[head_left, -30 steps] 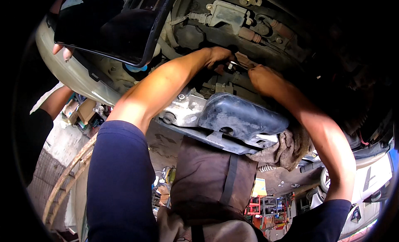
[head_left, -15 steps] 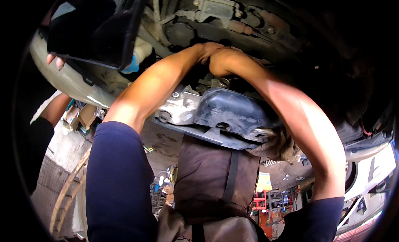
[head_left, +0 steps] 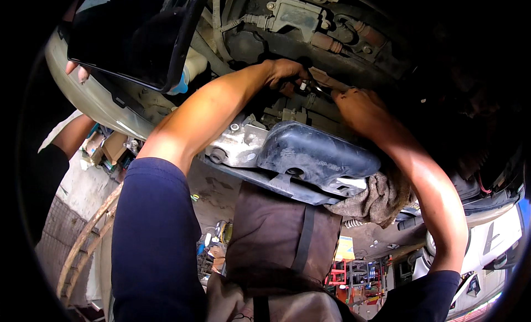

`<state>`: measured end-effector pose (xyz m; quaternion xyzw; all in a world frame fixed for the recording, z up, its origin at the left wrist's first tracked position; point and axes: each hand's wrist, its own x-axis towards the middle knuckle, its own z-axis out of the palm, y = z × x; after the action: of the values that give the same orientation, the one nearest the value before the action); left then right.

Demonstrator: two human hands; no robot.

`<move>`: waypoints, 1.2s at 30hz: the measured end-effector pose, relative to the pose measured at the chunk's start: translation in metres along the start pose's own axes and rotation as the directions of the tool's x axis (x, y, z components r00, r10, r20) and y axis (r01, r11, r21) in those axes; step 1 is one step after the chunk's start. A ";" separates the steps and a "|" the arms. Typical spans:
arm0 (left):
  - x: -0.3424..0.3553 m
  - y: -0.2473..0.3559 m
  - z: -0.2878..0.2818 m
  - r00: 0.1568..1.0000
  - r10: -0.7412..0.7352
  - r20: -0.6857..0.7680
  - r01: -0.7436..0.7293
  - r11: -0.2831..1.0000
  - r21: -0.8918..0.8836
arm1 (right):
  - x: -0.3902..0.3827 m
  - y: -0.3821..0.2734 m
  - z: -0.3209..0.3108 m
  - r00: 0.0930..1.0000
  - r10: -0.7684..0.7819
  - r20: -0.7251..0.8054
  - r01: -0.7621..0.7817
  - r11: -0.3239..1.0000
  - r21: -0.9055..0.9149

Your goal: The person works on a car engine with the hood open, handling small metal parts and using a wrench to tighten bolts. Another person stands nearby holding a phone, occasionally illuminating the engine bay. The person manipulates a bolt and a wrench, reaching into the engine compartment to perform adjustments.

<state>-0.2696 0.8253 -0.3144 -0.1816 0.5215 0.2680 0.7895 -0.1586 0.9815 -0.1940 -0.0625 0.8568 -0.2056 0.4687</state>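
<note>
Deep in the engine bay of a car, my left hand (head_left: pixel 286 73) is bent with its fingers curled near a small pale piece; what they grip is hidden. My right hand (head_left: pixel 357 103) is closed a short way to the right, over the end of a slim dark metal piece (head_left: pixel 319 88) with a shine on it. That piece spans the gap between both hands, and its kind is unclear in the shadow. In front of my hands lie a black plastic cover (head_left: pixel 315 150) and a dirty silver metal bracket (head_left: pixel 240 140).
A grey-brown rag (head_left: pixel 381 197) lies by the cover's right end. Beyond my hands sits a dusty box with a connector (head_left: pixel 296 17). Another person's fingers (head_left: pixel 78 71) hold a dark tablet-like screen (head_left: pixel 130 40) at upper left, above a blue-capped reservoir (head_left: pixel 193 67).
My hands were together, overlapping; now my right hand has moved right, away from my left, and the slim metal piece shows between them. The view has shifted slightly.
</note>
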 end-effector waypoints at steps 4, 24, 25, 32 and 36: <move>-0.004 0.002 -0.002 0.998 0.000 0.066 -0.006 0.996 0.087 | 0.007 -0.005 0.003 0.983 0.137 0.124 -0.138 0.990 -0.002; -0.008 0.007 0.008 0.998 0.062 -0.031 -0.053 0.971 0.233 | 0.032 -0.026 -0.007 0.994 0.029 0.109 -0.042 0.992 0.115; -0.004 0.008 0.007 0.999 0.035 -0.024 -0.030 0.980 0.199 | 0.035 -0.029 -0.010 0.994 0.030 0.106 -0.043 0.992 0.120; 0.081 -0.040 -0.076 0.972 0.187 0.143 -0.213 0.957 0.197 | 0.059 -0.065 -0.047 0.981 0.060 0.183 -0.133 0.899 0.417; 0.065 -0.002 -0.029 0.990 0.109 0.091 -0.142 0.759 0.635 | 0.059 -0.054 -0.041 0.966 0.062 0.249 -0.156 0.912 0.379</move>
<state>-0.2689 0.8229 -0.3856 0.1401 0.5732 0.1310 0.7967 -0.2302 0.9266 -0.1983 0.0580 0.7391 -0.3389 0.5792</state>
